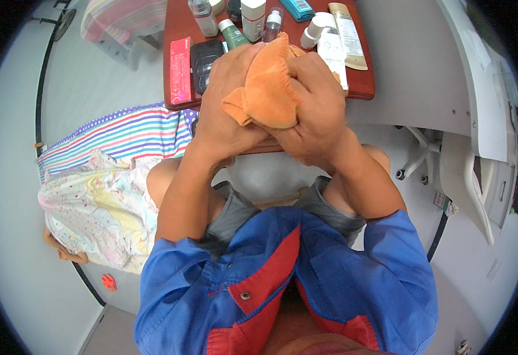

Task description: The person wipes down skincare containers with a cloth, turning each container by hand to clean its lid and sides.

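Note:
An orange cloth [270,95] with a stitched edge is bunched between my two hands, above the near side of a reddish-brown wooden table [361,88]. My left hand [225,97] grips the cloth from the left. From the other side my right hand [316,95] clenches it, knuckles up. Whether anything is wrapped inside the cloth is hidden. Just beyond my left hand lie a black case [203,60] and a green tube with a white cap [234,35]. A white tube [332,55] lies partly behind my right hand.
On the table stand a white bottle [253,20], a clear pump bottle [273,26] and a grey bottle [204,20]. A red box [180,71], blue pack [297,8] and gold tube [350,37] lie there too. A person's forearm [79,257] shows beside a patterned blanket [103,208]; a white chair [467,177] is right.

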`<state>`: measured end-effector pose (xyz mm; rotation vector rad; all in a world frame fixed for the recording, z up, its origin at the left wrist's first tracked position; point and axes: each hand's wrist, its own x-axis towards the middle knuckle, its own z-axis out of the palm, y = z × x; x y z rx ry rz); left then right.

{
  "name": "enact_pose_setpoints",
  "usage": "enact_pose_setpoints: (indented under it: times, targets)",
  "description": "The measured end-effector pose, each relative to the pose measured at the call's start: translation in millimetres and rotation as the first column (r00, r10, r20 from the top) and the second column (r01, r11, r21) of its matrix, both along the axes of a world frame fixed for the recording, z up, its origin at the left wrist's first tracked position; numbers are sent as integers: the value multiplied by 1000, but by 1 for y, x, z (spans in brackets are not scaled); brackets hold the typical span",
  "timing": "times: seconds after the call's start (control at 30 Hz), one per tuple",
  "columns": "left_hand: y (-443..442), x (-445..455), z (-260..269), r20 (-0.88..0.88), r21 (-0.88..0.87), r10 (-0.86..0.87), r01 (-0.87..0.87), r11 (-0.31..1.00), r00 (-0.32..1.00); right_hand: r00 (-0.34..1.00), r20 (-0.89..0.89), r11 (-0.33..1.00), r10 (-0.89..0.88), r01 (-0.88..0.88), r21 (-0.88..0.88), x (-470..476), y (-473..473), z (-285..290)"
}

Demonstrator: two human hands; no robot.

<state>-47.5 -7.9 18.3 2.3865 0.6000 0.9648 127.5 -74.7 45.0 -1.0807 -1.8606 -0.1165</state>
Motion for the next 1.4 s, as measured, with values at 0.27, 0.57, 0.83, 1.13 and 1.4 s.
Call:
enact_pose_setpoints:
  times: [0.27,0.57,0.83,1.13,1.4]
  targets:
    - [-9,11,6,64,0,4,-4,1000,998,887,-346,933,-306,208,-293,19,15,-21]
    - [7,3,-16,98,19,-9,8,1000,995,983,-169,993,-67,50,-103,3,5,-19]
    - [8,11,-15,-7,126,59,-58,990,998,980,-173,988,-98,74,-139,0,0,-11]
    - [-12,11,8,90,61,14,-19,998,996,829,-498,903,-254,19,-428,19,20,-6]
    - [-6,5,-5,-29,-203,0,-5,979,1000,998,-45,998,-43,44,42,15,7,-20]
